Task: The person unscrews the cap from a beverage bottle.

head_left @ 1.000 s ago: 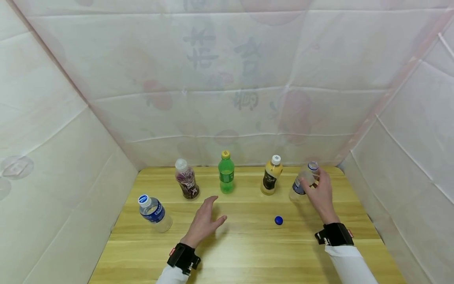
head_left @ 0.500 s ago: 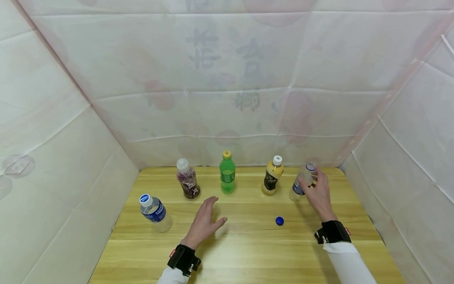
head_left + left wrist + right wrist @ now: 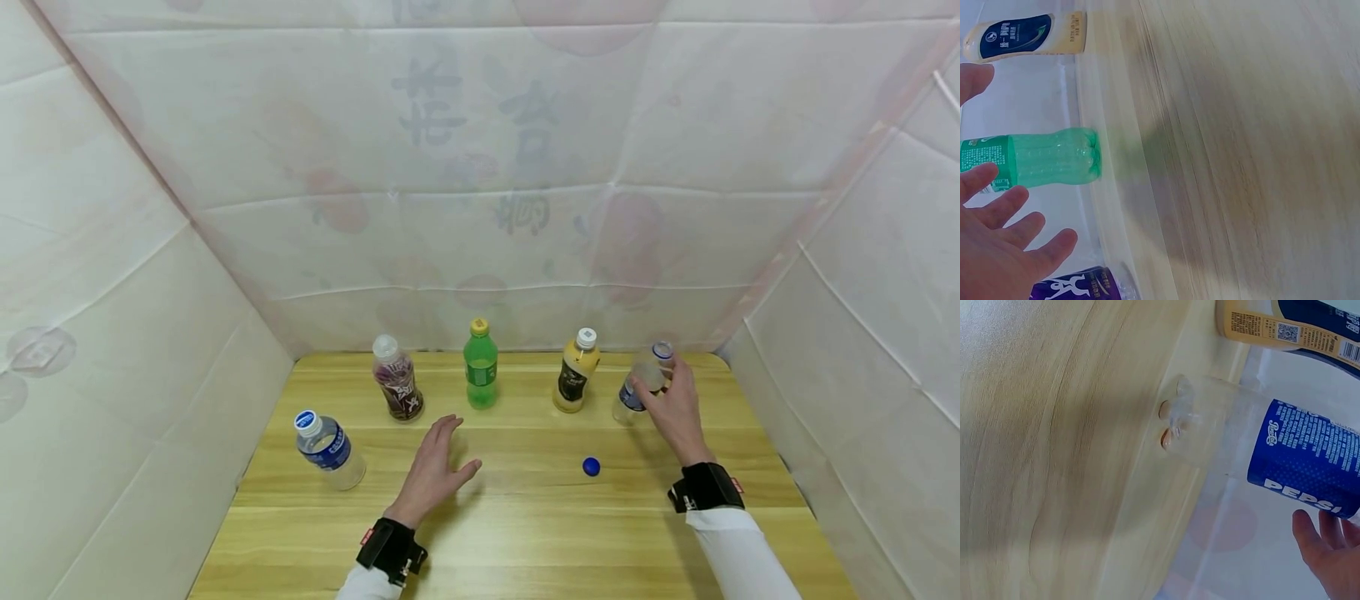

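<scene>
At the back right of the table, my right hand (image 3: 678,417) holds a clear Pepsi bottle (image 3: 1304,450) with a blue label by its upper part. The bottle's mouth is uncapped, and its base is at the tabletop. A blue bottle cap (image 3: 591,467) lies on the wood in front of it. My left hand (image 3: 431,473) hovers over the middle of the table, fingers and thumb spread, holding nothing. Nearest to it stand a green bottle (image 3: 481,367) with a yellow cap and a purple-labelled drink bottle (image 3: 397,383).
A yellow drink bottle (image 3: 575,375) with a white cap stands left of the Pepsi bottle. At the left is a blue-labelled water bottle (image 3: 330,452). Pale cloth walls (image 3: 480,242) enclose the wooden table (image 3: 525,533) at the back and both sides.
The Pepsi bottle's mouth has swung slightly left and then back right in my right hand. My left hand has hardly moved. The other bottles and the cap stay put.
</scene>
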Demonstrator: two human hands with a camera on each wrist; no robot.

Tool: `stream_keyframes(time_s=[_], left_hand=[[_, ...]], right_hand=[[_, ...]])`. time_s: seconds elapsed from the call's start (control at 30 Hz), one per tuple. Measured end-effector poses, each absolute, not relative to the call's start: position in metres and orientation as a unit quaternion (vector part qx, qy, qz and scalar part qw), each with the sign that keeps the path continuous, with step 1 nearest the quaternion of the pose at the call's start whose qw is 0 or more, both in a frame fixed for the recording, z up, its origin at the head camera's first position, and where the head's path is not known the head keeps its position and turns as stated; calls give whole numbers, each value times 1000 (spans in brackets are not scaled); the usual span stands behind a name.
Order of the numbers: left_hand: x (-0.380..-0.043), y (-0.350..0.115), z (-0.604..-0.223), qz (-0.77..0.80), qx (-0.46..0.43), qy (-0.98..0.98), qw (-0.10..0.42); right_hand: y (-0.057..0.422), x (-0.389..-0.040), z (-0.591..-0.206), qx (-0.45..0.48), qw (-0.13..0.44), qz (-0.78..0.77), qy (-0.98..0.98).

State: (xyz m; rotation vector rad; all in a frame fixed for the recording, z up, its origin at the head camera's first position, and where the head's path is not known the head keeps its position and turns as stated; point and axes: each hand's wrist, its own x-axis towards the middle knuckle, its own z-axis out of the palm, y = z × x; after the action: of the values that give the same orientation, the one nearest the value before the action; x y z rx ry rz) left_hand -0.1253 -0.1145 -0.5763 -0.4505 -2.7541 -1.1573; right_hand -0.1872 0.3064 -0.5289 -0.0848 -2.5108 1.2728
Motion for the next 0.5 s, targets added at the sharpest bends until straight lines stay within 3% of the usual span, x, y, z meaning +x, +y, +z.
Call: stream_keyframes(time_s=[0.33, 0.5], left_hand=[[-125, -115, -575, -374, -149, -913, 68], [-126, -115, -576, -372, -149, -914, 65]], right_hand=[[310, -184, -527, -42, 144, 464, -873], [312, -177, -516, -51, 163, 476, -863]])
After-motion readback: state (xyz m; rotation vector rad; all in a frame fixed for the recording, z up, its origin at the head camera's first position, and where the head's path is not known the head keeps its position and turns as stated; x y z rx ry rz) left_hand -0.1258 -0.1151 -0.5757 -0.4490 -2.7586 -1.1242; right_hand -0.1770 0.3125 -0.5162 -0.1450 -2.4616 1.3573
